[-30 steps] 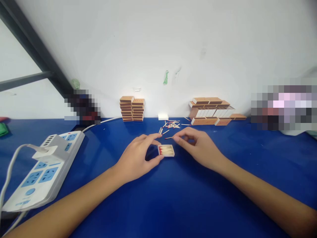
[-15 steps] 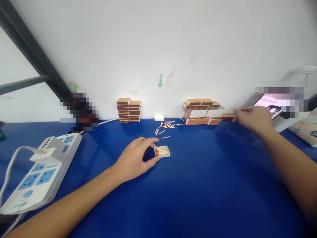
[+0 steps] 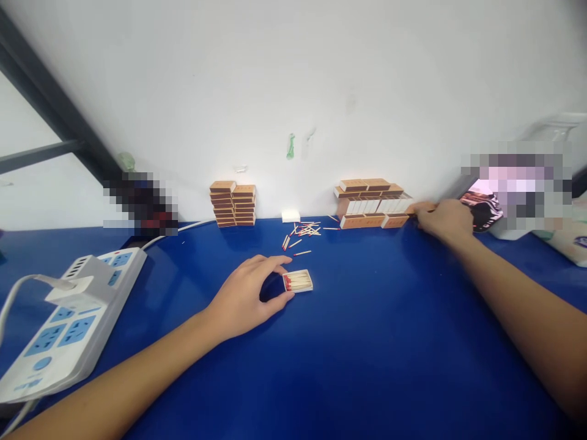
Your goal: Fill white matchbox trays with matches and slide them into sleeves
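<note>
My left hand [image 3: 250, 296] rests on the table with thumb and forefinger curved around the left end of an open matchbox tray [image 3: 299, 282]. Red-headed matches [image 3: 300, 281] lie side by side inside the tray. Beyond it, loose matches [image 3: 308, 230] are scattered near a white tray [image 3: 290, 216] by the wall. My right hand [image 3: 443, 219] reaches to the right end of a stack of matchboxes [image 3: 373, 205]. Its fingers are closed on an orange-brown matchbox [image 3: 419, 206] there, mostly hidden by the hand.
Another matchbox stack [image 3: 233, 205] stands against the wall on the left. A white power strip [image 3: 98, 324] with a plugged-in adapter and cables lies at the left. A lit screen [image 3: 488, 198], partly blurred out, leans at the right beside a soft pack [image 3: 562, 247]. The table [image 3: 321, 373] is blue.
My right hand has moved left, from the outer end of the matchbox to close against the stack. My left hand keeps its place at the tray. The view has shifted slightly.
</note>
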Demonstrator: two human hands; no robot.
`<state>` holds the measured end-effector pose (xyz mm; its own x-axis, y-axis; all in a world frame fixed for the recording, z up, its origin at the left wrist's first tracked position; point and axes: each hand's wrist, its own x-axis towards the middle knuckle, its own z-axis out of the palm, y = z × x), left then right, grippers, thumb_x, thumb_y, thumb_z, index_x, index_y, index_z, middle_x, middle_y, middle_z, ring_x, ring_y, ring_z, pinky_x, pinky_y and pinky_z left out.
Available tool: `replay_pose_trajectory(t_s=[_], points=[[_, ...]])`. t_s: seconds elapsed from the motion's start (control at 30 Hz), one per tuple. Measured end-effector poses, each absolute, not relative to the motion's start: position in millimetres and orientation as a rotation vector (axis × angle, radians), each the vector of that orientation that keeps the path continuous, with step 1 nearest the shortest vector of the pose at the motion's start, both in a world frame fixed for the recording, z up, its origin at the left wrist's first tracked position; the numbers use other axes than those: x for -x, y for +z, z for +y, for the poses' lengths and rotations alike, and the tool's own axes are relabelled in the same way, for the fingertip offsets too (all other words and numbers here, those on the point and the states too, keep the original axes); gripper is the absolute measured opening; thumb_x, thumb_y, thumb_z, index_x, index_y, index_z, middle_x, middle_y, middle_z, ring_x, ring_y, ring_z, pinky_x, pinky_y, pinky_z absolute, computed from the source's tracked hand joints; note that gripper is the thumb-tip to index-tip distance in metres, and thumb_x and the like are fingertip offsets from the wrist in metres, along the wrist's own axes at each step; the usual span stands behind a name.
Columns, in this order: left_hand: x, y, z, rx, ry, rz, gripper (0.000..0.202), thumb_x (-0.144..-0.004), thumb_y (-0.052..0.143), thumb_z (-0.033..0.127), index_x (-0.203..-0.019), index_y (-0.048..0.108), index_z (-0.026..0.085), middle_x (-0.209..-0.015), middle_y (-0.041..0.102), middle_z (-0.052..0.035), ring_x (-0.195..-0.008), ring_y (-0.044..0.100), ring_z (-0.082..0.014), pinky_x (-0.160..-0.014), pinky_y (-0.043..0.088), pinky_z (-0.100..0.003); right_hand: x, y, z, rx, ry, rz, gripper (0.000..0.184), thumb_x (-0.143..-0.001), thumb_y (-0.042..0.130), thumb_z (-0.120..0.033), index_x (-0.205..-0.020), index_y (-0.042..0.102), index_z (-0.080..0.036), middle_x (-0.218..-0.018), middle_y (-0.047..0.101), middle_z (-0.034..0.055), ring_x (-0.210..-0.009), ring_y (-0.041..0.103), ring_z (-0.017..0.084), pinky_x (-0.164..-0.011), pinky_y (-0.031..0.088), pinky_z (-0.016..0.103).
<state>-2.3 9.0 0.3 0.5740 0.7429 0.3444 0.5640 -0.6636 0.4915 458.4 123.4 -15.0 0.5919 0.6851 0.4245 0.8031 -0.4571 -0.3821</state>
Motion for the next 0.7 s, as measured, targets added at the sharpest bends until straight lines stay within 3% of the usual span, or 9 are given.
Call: replay_pose_trajectory(t_s=[0.13, 0.37, 0.53, 0.7], points=[[2, 2, 9, -2.49, 0.782, 1.056, 0.05, -0.092, 0.074, 0.03, -0.138, 0.055, 0.027, -0.118, 0.076, -0.0027, -0.117, 0.067, -0.0255, -0.107, 0.052, -0.05, -443, 3, 107, 2.288, -0.31, -1.086, 0.033, -0.091, 0.065, -0.031, -0.11, 0.077, -0.007, -0.087, 0.07, 0.0229, -0.068, 0.049, 0.023, -0.067, 0.033, 0.04], [1, 1, 10, -2.52, 0.86, 1.071, 0.054, -0.092, 0.075, 0.031, -0.141, 0.053, 0.028, -0.116, 0.076, -0.001, -0.116, 0.067, -0.0253, -0.104, 0.054, -0.049, -437, 31, 92, 2.144, -0.441, -1.095, 0.025, -0.094, 0.066, -0.031, -0.109, 0.076, -0.015, -0.083, 0.072, 0.0112, -0.07, 0.053, 0.022, -0.075, 0.036, 0.036], [2, -2, 10, -2.541, 0.875, 1.056, 0.042, -0.092, 0.075, 0.031, -0.131, 0.06, 0.029, -0.122, 0.075, -0.0025, -0.117, 0.068, -0.0259, -0.105, 0.055, -0.049, -445, 17, 98, 2.431, -0.206, -1.274, 0.047, -0.093, 0.069, -0.052, -0.118, 0.077, -0.013, -0.105, 0.076, 0.021, -0.086, 0.062, 0.028, -0.07, 0.035, 0.036], [2, -1, 9, -2.566, 0.91, 1.042, 0.045, -0.091, 0.076, 0.03, -0.133, 0.059, 0.028, -0.119, 0.077, -0.0016, -0.114, 0.069, -0.0253, -0.103, 0.056, -0.049, -441, 24, 91, 2.42, -0.278, -1.251, 0.037, -0.097, 0.067, -0.042, -0.11, 0.08, -0.01, -0.103, 0.077, 0.0231, -0.091, 0.066, 0.028, -0.07, 0.037, 0.038]])
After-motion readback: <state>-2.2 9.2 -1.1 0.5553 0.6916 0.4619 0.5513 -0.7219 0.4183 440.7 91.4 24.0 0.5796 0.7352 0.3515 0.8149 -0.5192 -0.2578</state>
